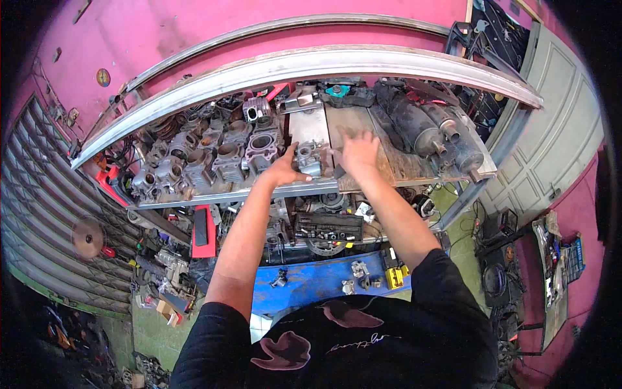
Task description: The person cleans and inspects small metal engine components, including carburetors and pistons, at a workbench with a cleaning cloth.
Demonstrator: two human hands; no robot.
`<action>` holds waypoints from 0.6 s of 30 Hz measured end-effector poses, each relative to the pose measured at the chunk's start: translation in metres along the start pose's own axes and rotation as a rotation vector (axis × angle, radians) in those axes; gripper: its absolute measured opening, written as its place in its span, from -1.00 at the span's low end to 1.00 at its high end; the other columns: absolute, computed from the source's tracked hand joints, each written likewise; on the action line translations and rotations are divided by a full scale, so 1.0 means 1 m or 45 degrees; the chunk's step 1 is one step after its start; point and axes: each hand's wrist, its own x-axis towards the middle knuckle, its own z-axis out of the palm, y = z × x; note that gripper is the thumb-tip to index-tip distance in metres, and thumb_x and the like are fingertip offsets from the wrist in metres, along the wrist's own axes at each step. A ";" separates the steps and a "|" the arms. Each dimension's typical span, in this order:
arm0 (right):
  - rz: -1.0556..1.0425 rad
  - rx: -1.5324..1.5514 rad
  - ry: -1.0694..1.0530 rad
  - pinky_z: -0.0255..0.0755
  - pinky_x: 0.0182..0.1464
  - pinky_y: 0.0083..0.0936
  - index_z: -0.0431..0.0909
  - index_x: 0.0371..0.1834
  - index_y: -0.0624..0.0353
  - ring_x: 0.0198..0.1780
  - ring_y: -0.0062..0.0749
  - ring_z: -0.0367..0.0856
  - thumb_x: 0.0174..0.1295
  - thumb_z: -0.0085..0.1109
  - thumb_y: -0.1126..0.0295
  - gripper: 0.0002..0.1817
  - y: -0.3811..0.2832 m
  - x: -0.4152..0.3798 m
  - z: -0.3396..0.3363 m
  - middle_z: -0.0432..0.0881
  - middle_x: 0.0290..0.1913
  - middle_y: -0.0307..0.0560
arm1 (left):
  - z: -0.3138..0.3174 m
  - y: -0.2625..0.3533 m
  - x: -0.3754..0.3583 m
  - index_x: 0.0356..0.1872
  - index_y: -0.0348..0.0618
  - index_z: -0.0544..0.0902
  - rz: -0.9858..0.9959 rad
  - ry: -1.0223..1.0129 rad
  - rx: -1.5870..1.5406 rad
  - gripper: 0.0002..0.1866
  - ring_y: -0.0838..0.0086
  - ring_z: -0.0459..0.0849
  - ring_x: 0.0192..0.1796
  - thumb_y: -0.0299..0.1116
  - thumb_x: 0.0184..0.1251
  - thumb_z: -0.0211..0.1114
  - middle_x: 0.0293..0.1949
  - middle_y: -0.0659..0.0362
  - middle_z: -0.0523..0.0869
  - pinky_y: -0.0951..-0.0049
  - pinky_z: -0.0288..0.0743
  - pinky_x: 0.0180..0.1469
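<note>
On the shelf's front part stands a small silver-grey metal part [309, 159] with a round bore, resembling a carburetor. My left hand [282, 171] is at its left side, thumb and forefinger spread apart, with the thumb right at the part's lower edge. My right hand [358, 152] lies over a wooden board [350, 120] to the right of the part, fingers spread and holding nothing. Left of my left hand sits an engine cylinder block [260, 146] with a large round bore.
Several more cylinder blocks [197, 162] crowd the shelf's left side. Dark exhaust mufflers [431, 139] lie at its right. A metal rail [311, 57] crosses above. Below are a tray of sockets [328, 227] and a blue bench [301, 279] with small metal parts and a yellow box [394, 277].
</note>
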 end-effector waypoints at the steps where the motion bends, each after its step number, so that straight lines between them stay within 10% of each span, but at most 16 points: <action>1: 0.004 -0.004 -0.006 0.23 0.30 -0.01 0.40 0.52 -0.22 0.32 -0.12 0.52 0.17 0.34 -0.26 -0.16 0.000 0.001 -0.007 0.68 0.18 0.15 | 0.000 -0.001 0.002 0.67 -0.09 -0.12 0.001 -0.007 -0.004 0.42 0.02 0.42 0.51 -0.09 -0.15 0.73 0.51 -0.23 0.36 0.23 0.30 0.53; 3: 0.214 0.080 -0.688 0.28 0.28 0.03 0.36 0.54 -0.10 0.22 -0.07 0.65 0.12 0.34 -0.30 -0.06 0.002 0.003 -0.021 0.72 0.14 0.16 | 0.003 -0.003 0.004 0.67 -0.09 -0.11 0.108 -0.025 -0.038 0.41 0.03 0.33 0.57 -0.10 -0.15 0.73 0.56 -0.24 0.25 0.24 0.24 0.57; 9: 0.359 0.125 -0.675 0.06 0.50 0.22 0.40 0.48 0.09 0.19 0.09 0.70 0.19 0.26 -0.09 -0.18 0.014 -0.013 -0.004 0.78 0.04 0.14 | 0.016 -0.014 0.016 0.67 -0.14 -0.10 0.117 0.005 -0.118 0.40 0.02 0.21 0.62 -0.22 -0.16 0.73 0.61 -0.27 0.10 0.25 0.16 0.61; 18: 0.789 0.242 -0.316 0.04 0.40 0.32 0.71 0.16 0.09 0.26 0.10 0.63 0.31 0.16 -0.08 -0.45 0.024 -0.056 0.005 0.75 0.11 0.17 | 0.033 -0.010 -0.007 0.65 -0.06 0.04 0.163 0.275 -0.002 0.18 -0.06 0.69 0.21 -0.09 0.05 0.60 0.16 -0.25 0.69 0.13 0.55 0.29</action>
